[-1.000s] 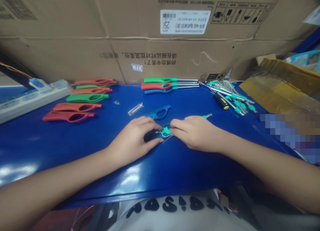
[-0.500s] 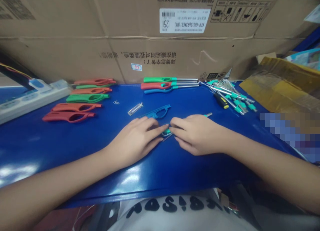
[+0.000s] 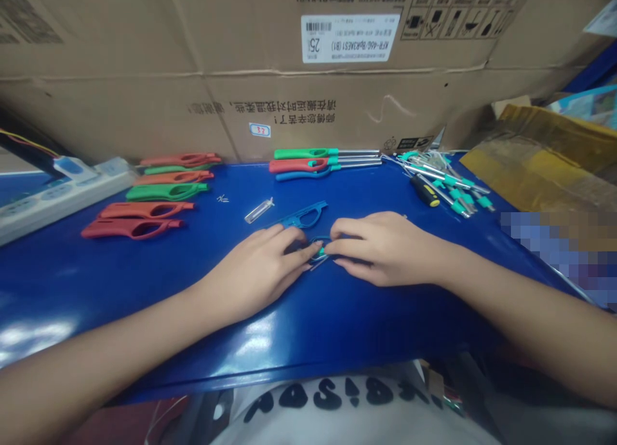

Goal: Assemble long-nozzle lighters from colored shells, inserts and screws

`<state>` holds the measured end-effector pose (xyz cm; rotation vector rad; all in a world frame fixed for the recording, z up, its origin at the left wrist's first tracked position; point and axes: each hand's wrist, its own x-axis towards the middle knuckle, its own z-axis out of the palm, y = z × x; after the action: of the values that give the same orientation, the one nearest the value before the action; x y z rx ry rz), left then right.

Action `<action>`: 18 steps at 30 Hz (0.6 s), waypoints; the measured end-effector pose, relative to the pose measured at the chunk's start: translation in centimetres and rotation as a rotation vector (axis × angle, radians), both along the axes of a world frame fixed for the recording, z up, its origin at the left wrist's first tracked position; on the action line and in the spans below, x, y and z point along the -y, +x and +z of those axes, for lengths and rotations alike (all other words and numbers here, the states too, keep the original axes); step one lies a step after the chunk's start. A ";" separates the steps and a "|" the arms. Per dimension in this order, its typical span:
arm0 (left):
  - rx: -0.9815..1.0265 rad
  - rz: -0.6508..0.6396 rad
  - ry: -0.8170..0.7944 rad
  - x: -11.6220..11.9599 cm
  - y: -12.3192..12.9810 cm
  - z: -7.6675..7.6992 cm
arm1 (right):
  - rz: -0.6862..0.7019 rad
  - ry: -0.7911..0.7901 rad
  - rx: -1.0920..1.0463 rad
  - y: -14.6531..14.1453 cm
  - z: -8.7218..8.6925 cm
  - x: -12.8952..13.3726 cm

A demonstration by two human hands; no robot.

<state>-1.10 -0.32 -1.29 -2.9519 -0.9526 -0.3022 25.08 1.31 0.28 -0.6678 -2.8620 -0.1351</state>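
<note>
My left hand [image 3: 270, 265] and my right hand [image 3: 380, 249] meet near the middle of the blue table [image 3: 337, 329]. Between their closed fingertips is a small green lighter part [image 3: 321, 252] with a thin metal piece beside it; fingers cover much of it. A blue curved edge shows behind the part. Just beyond my left hand lies a blue handle shell [image 3: 303, 215], its left end hidden by the fingers. Left of this shell rests a small clear fuel tank [image 3: 259, 211].
Red and green handle shells [image 3: 139, 209] lie at the left beside a white power strip [image 3: 62, 194]. Small screws [image 3: 222, 199], assembled lighters [image 3: 301, 165], metal-tube parts [image 3: 453, 191] and a screwdriver [image 3: 425, 191] lie farther back. A cardboard box [image 3: 260, 33] stands behind, with yellow-taped cardboard [image 3: 544, 162] at the right.
My right hand has risen slightly in view. More of the blue curved edge shows between the hands, while the metal tube tip beyond my right hand is now mostly hidden.
</note>
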 end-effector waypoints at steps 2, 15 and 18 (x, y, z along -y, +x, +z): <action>-0.015 -0.017 -0.006 -0.1 0.0 0.1 | 0.019 -0.029 0.021 -0.2 -0.3 0.0; 0.020 -0.021 -0.031 -0.2 -0.3 -0.1 | -0.049 -0.146 -0.101 0.2 -1.1 -0.8; 0.027 -0.018 -0.041 -0.3 -0.3 0.0 | -0.023 -0.181 -0.140 0.4 -1.2 -1.0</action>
<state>-1.39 -0.05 -1.34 -3.0019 -0.9471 -0.3273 25.44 2.32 -0.91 -0.7131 -2.7540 0.1627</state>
